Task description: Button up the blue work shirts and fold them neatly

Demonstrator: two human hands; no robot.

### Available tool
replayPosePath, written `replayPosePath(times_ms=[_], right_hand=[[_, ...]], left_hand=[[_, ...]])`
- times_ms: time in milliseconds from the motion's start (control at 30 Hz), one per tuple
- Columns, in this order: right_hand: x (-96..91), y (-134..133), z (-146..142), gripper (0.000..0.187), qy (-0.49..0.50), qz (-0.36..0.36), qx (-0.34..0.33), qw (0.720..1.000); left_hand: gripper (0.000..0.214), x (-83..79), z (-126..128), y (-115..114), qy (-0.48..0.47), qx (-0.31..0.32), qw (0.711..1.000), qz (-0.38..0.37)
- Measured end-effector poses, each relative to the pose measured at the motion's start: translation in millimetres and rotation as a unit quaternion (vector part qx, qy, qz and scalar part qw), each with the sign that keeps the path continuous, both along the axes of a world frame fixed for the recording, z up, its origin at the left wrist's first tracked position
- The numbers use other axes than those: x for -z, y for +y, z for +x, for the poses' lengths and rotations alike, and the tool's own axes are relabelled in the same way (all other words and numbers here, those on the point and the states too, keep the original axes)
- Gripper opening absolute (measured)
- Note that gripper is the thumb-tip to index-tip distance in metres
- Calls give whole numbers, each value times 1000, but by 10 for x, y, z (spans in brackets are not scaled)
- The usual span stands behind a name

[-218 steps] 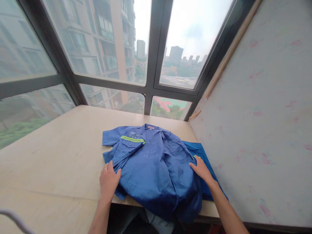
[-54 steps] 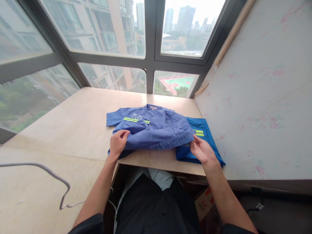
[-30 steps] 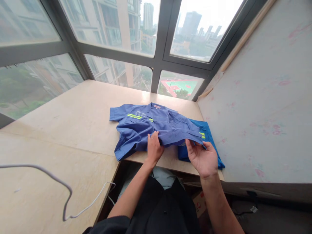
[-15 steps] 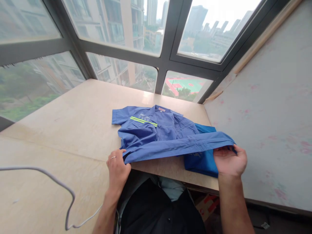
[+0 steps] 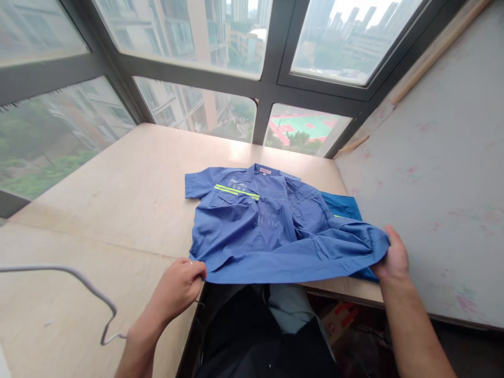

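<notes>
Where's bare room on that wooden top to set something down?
The widest bare patch of tabletop lies left of the spread shirt, between the window frame and the grey cable. A narrow strip runs between collar and window frame. It's crowded on the right, where the shirt overlaps another blue garment, and in front, between left hand and right hand.

Over the last second the left hand [image 5: 179, 289] has gone from the lower middle of the frame to the lower left, now pinching a corner of the short-sleeved work shirt [image 5: 230, 226], while the right hand [image 5: 396, 257] has moved farther right with the other end. The hem [image 5: 275, 269] has come down over the front edge of the surface [image 5: 118, 194], the bunched body has spread, faint inside lettering [image 5: 270, 222] shows again, and less of the brighter blue garment [image 5: 343, 203] is visible.
</notes>
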State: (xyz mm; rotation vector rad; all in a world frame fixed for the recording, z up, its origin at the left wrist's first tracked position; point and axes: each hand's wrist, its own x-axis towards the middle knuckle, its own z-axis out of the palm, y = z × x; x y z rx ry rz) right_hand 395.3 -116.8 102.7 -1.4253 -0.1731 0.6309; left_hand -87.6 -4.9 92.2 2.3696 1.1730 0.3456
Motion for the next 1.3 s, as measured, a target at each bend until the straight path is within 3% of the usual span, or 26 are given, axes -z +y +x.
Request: replayPosePath(times_ms=[100,200,367,433,567,700,833,933,1000,1100,1167,1300], right_hand=[[53,-179,-18,19,15,-140,-39,989],[130,-467,-93,27,15,-218,-93,971],[293,-834,-42,29,-78,-260,-101,957],[326,-871,34,26,-113,-268,-110,950],[285,-846,104,17,-132,-309,-169,926],[235,-853,104,22,-117,-285,-253,917],[329,-793,216,46,-139,-169,-280,935],[413,-549,294,59,-247,-141,-240,928],[412,-273,281,56,-354,-126,-237,896],[345,285,156,44,-483,-81,-334,806],[318,727,35,46,-517,-92,-403,750],[399,1642,-156,54,-583,-258,-429,640]], left_hand=[[21,41,-124,-67,141,27,980,-137],[9,67,-72,-99,155,50,971,-173],[26,199,479,5,63,53,993,-79],[28,374,777,33,55,66,996,-26],[58,859,1308,40,43,72,995,48],[65,1230,1626,148,48,-36,996,70],[68,1381,1694,321,80,-87,987,109],[67,1415,1649,370,106,-91,981,136],[66,1423,1603,366,113,-87,978,150],[64,1429,1533,338,98,-76,979,162],[61,1432,1494,318,82,-76,980,164],[57,1435,1447,294,59,-87,982,160]])
